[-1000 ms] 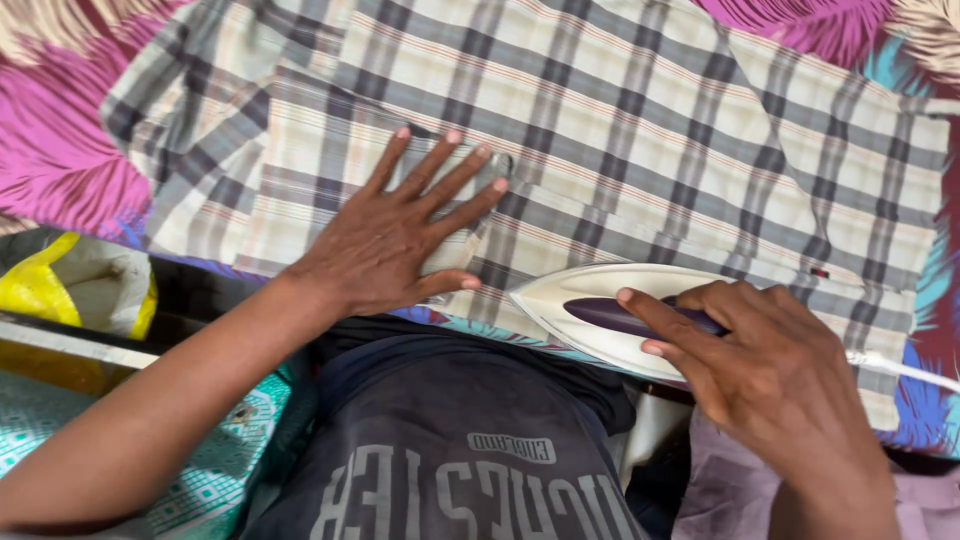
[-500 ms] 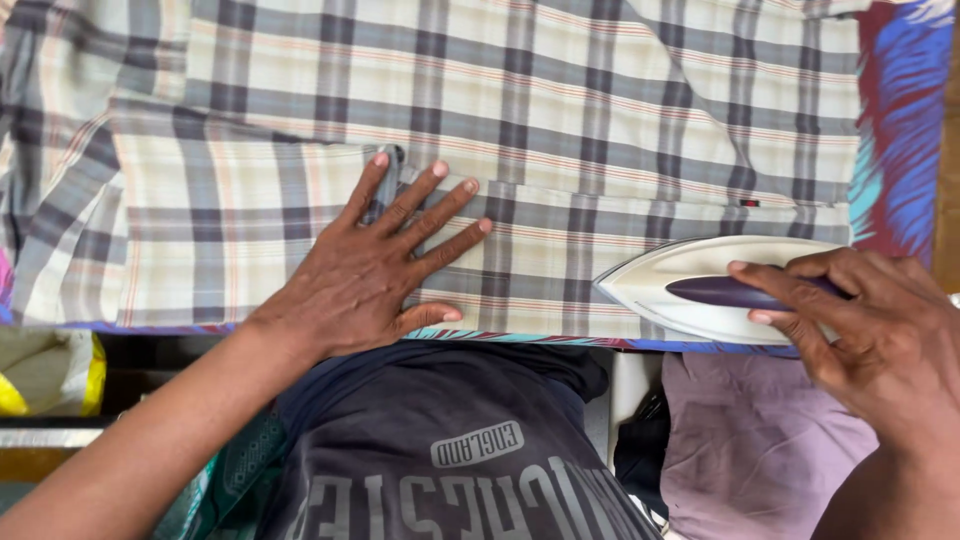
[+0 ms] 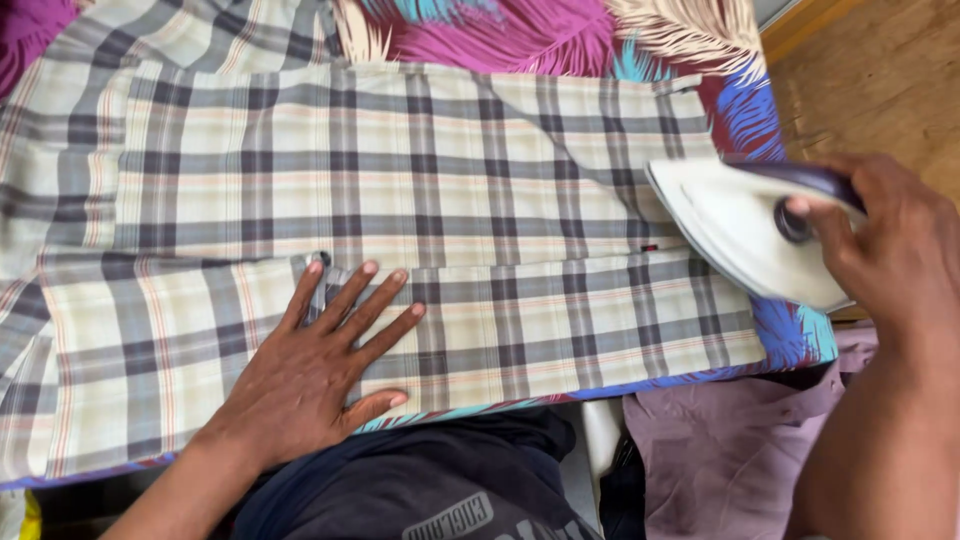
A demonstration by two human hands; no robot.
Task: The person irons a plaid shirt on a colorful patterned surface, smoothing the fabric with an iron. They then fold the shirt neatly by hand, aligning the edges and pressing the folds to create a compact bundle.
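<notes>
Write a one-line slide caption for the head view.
Left hand pressed flat on a plaid shirt while the right hand grips a white iron at its edge.

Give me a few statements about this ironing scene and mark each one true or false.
1. The left hand lies flat with fingers spread on the checked shirt. True.
2. The right hand grips a white iron by its dark handle. True.
3. The iron sits under the left hand. False: it is at the shirt's right end, apart from that hand.
4. The shirt is plain red. False: it is pale with grey checks.
5. A mauve cloth lies below the board's right end. True.
</notes>
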